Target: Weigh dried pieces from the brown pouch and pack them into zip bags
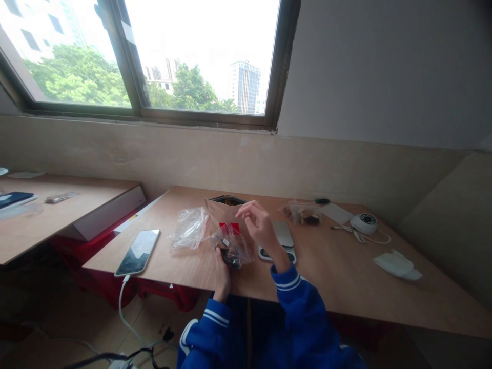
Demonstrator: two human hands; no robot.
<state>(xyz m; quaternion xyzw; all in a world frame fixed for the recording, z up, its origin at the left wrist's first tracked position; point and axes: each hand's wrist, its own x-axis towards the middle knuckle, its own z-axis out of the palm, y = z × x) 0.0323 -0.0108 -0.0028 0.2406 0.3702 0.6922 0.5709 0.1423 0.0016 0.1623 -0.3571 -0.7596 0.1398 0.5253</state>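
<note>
My left hand (222, 274) is closed on the side of a clear plastic bag (235, 251) with dark brown pieces in it, near the table's front edge. Above that bag is my right hand (258, 225), its fingers curled in a pinch. Anything between those fingertips is too small to make out. Just behind both hands stands a tan pouch (215, 214) with a red label, its top gaping and brown pieces showing inside. A white digital scale (283, 234) lies partly hidden behind my right wrist.
A crumpled clear bag (189, 228) and a charging phone (138, 251) lie to the left. Back right are bags of dark and pale pieces (307, 214), a white dome camera (363, 224) with its cable, and a folded white cloth or bag (397, 265). The table (346, 282) meets the wall.
</note>
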